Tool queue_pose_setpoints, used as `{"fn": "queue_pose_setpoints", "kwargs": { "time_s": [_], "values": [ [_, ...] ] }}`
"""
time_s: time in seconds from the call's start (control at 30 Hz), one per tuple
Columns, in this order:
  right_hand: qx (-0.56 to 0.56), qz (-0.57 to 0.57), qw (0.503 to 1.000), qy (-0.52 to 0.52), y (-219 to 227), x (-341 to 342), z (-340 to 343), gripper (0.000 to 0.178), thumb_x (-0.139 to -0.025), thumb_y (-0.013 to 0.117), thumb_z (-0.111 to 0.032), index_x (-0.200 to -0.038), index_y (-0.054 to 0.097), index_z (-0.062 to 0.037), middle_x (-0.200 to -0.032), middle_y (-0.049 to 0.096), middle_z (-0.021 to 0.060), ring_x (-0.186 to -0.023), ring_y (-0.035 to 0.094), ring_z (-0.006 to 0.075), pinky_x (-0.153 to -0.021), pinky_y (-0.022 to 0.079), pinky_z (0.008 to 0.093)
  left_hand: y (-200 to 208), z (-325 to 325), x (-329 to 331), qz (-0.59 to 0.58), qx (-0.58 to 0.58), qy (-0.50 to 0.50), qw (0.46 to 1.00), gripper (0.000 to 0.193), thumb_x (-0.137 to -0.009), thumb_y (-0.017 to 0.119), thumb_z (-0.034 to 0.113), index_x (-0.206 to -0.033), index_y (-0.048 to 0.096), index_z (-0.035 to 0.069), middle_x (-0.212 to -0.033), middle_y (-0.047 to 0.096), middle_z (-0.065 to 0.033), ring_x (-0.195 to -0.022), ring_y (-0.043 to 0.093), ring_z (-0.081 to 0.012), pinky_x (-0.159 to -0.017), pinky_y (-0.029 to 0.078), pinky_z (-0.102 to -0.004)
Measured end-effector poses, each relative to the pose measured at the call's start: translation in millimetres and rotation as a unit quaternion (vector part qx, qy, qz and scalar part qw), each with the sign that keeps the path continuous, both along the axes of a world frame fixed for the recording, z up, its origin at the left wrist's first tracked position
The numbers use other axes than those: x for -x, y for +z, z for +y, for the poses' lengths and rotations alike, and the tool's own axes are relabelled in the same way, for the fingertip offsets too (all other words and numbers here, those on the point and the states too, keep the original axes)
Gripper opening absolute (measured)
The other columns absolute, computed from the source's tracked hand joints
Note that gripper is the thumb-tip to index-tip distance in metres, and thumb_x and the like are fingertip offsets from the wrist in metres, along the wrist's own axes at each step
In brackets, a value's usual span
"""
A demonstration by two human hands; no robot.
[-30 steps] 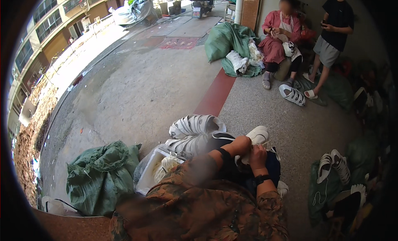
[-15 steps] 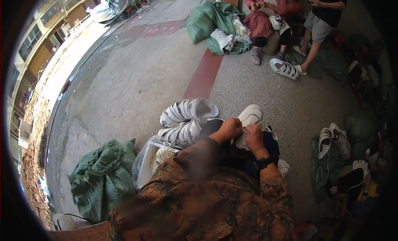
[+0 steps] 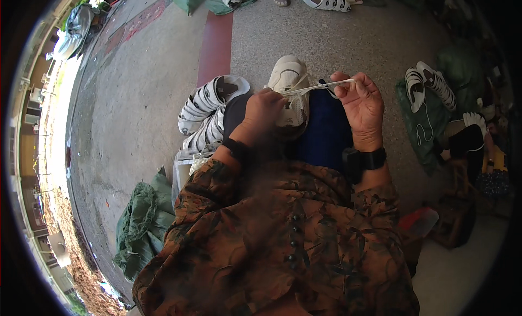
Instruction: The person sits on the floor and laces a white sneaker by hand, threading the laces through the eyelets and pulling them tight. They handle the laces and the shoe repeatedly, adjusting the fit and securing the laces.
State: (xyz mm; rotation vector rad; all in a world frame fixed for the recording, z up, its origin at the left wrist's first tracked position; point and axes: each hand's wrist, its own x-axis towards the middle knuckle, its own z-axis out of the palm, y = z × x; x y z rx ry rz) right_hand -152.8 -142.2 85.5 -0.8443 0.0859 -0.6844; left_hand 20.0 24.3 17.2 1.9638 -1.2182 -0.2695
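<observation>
Lace [image 3: 326, 86] is clamped in the right hand [image 3: 364, 106]. Left hand [image 3: 263, 111] partly covers the shoe [image 3: 290, 71]; its blurred grip I cannot tell.

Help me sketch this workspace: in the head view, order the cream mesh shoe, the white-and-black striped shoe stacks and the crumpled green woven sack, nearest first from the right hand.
1. Cream mesh shoe: just left of the right hand.
2. White-and-black striped shoe stacks: farther left, past the left hand.
3. Crumpled green woven sack: lower left.
</observation>
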Motion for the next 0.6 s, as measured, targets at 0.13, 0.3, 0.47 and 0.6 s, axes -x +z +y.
{"fn": "queue_pose_setpoints", "kwargs": {
  "time_s": [0.13,0.3,0.47,0.6],
  "values": [
    [0.034,0.02,0.999,0.003,0.7,1.8,0.4,0.022,-0.088,0.06,-0.023,-0.08,0.058,-0.0033,-0.088,0.063,0.0181,-0.079,0.058,0.0193,-0.072,0.047,0.0292,0.1,-15.2,15.9,-0.168,-0.096,-0.032,0.981,0.014,-0.076,0.063,0.017,-0.071,0.062,0.004,-0.078,0.062,-0.012,-0.074,0.062,-0.0313,-0.066,0.049,-0.0405],
    [0.035,0.042,0.998,-0.019,-5.9,7.8,-2.2,0.022,-0.087,0.062,-0.023,-0.077,0.057,-0.0049,-0.083,0.062,0.0137,-0.074,0.055,0.0178,-0.072,0.045,0.0289,-12.7,-25.8,5.6,-0.203,-0.103,-0.03,0.973,0.01,-0.076,0.058,0.014,-0.068,0.059,0.007,-0.079,0.062,-0.0131,-0.076,0.062,-0.0323,-0.066,0.049,-0.0426],
    [-0.004,0.044,0.998,-0.039,-27.8,14.8,-18.4,0.02,-0.086,0.062,-0.02,-0.075,0.056,-0.0049,-0.073,0.055,0.0059,-0.072,0.053,0.019,-0.066,0.042,0.0299,2.6,-22.9,1.8,-0.204,-0.21,-0.022,0.956,0.012,-0.077,0.057,0.015,-0.071,0.061,0.005,-0.077,0.064,-0.015,-0.074,0.064,-0.0342,-0.065,0.05,-0.0437],
    [-0.034,0.079,0.994,-0.072,-38.5,29.3,-24.9,0.018,-0.086,0.062,-0.016,-0.073,0.056,-0.0046,-0.071,0.053,0.0045,-0.07,0.052,0.0196,-0.064,0.041,0.0306,5.3,-8.9,-16.9,-0.161,-0.218,-0.045,0.962,0.016,-0.078,0.058,0.018,-0.073,0.063,0.003,-0.076,0.065,-0.0176,-0.071,0.064,-0.035,-0.064,0.051,-0.0437]
  ]
}}
